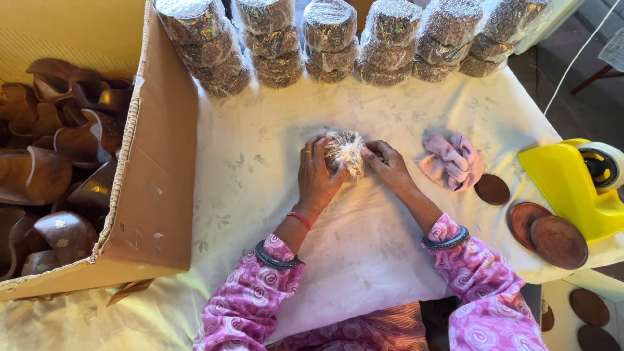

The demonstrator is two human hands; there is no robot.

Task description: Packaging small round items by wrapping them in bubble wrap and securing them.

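Both hands meet at the middle of the tabletop (364,247), which is covered with a pale cloth. Between them sits a bundle (345,153), a small round stack wrapped in clear, crinkled film. It rests on the cloth with the film's gathered, glinting end facing up toward the camera; its long axis seems to run up from the tabletop, though from straight above this is hard to judge.

The left hand (316,174) cups the bundle's left side, fingers (314,148) pressed together and curled over the rim. The right hand (386,164) presses on from the right, its fingers (369,153) close together and pinching the film at the bundle's edge. The lower half of the bundle is hidden behind the hands, and what the film holds cannot be made out through the glare.

Along the far edge stands a row of wrapped stacks (331,42), their tops cut off by the frame. Left is an open box (162,169) of brown wooden pieces (58,162), partly out of view. Right of the hands lies a pink rag (452,161), then brown discs (546,234) and a yellow tape dispenser (575,185), cut off at the right edge.
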